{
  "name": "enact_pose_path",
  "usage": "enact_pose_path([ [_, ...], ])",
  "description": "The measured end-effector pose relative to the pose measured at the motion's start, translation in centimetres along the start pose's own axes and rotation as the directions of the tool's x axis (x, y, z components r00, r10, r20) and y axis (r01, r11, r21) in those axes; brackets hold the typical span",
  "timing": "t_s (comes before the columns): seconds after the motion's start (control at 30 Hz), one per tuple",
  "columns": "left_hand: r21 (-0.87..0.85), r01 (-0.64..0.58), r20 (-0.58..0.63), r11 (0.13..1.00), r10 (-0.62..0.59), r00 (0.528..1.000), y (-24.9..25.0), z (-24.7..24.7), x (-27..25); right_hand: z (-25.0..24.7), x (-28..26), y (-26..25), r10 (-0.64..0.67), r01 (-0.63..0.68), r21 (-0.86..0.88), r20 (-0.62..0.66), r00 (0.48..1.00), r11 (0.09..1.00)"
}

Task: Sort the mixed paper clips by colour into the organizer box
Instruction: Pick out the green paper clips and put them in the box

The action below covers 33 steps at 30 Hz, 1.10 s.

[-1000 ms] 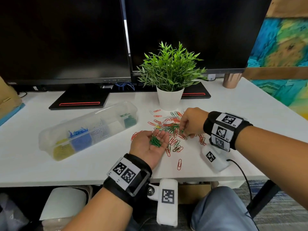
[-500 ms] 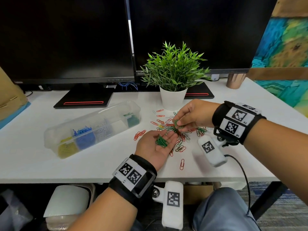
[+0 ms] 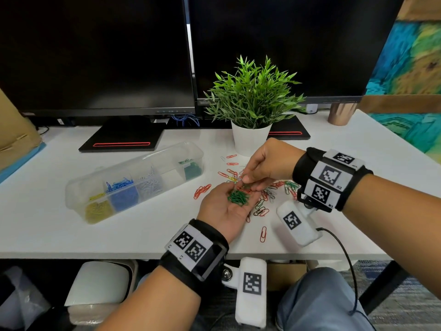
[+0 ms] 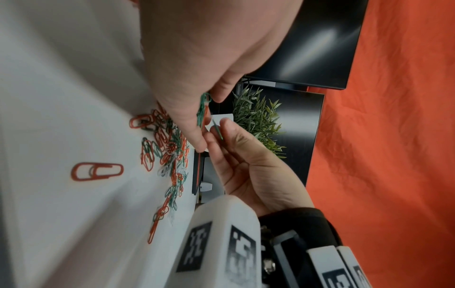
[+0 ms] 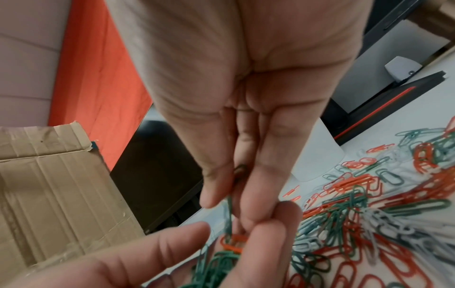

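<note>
I have the left hand (image 3: 224, 206) palm up over the desk (image 3: 47, 211), just in front of the mixed paper clips (image 3: 269, 189), fingers relaxed and cupping a small heap of green clips (image 3: 238, 198). The right hand (image 3: 265, 163) hangs over it, fingertips (image 5: 248, 214) pinched on another green clip (image 5: 230, 210) and lowering it onto the heap; the wrist view seems to show a red clip caught in with the greens, though it is blurred there. So the step in hand is gathering greens, not yet boxing them. The organizer box (image 3: 78, 187) lies open toward the desk's left side, well apart from the pile, with yellow, blue and white clips in its near compartments and green in the far end one (image 3: 192, 169). Next, I judge, the pinched clip must be let go into the palm, then the handful carried to the green compartment and tipped in without spilling over the divider.
</note>
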<state>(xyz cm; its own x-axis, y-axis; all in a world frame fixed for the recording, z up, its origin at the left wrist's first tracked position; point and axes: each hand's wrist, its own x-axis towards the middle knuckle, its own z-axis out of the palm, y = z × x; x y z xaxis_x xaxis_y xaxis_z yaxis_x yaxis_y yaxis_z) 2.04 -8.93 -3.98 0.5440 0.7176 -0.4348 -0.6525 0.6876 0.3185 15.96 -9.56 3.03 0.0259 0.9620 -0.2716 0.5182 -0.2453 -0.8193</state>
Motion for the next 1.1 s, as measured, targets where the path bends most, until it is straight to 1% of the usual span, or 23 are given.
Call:
enact_pose_path([
  [0.13, -0.072, -0.003, 0.006, 0.997, 0.004, 1.0, -0.1, 0.0, -0.2, 0.8, 0.1, -0.5, 0.014, -0.013, -0.02, 0.027, 1.0, 1.0],
  [0.23, -0.074, 0.012, 0.013, 0.997, -0.011, 1.0, -0.1, 0.1, -0.2, 0.9, 0.0, -1.2, 0.022, -0.022, -0.065, 0.009, 1.0, 0.998],
  [0.3, -0.09, 0.015, 0.038, 0.996, -0.012, 0.999, 0.0, 0.2, -0.4, 0.7, -0.1, -1.5, -0.025, 0.021, -0.182, -0.02, 0.999, 0.983],
  [0.33, -0.096, 0.017, 0.06, 0.995, -0.011, 0.998, 0.1, 0.4, -0.5, 0.7, -0.1, -1.6, -0.053, 0.041, -0.281, -0.038, 0.998, 0.959],
  [0.4, -0.074, 0.025, 0.094, 0.997, -0.018, 0.995, 0.2, 0.6, -0.8, 0.8, -0.2, -1.7, -0.102, 0.056, -0.469, -0.073, 0.992, 0.881],
  [0.47, -0.029, 0.029, 0.09, 0.999, -0.027, 0.996, 0.2, 0.6, -0.9, 1.1, 0.0, -1.6, -0.1, 0.042, -0.541, -0.078, 0.992, 0.84],
  [0.53, -0.008, 0.034, 0.076, 0.999, -0.033, 0.997, 0.2, 0.6, -0.9, 1.3, 0.2, -1.3, -0.086, 0.038, -0.551, -0.061, 0.994, 0.833],
  [0.67, -0.045, 0.046, 0.062, 0.998, -0.043, 0.997, 0.1, 0.6, -0.9, 1.7, 0.6, -1.3, -0.082, 0.071, -0.595, 0.009, 0.997, 0.8],
  [0.8, -0.064, 0.06, 0.065, 0.996, -0.056, 0.996, 0.2, 0.6, -1.0, 1.8, 0.8, -1.4, -0.015, 0.026, -0.585, 0.023, 1.0, 0.81],
  [0.97, -0.052, 0.061, 0.069, 0.997, -0.057, 0.996, 0.5, 0.4, -1.0, 2.0, 1.2, -1.3, -0.027, 0.058, -0.589, 0.061, 0.998, 0.806],
  [1.1, -0.051, 0.062, 0.073, 0.997, -0.059, 0.996, 0.7, 0.4, -1.2, 2.1, 1.2, -1.4, 0.024, 0.028, -0.568, 0.084, 0.996, 0.823],
])
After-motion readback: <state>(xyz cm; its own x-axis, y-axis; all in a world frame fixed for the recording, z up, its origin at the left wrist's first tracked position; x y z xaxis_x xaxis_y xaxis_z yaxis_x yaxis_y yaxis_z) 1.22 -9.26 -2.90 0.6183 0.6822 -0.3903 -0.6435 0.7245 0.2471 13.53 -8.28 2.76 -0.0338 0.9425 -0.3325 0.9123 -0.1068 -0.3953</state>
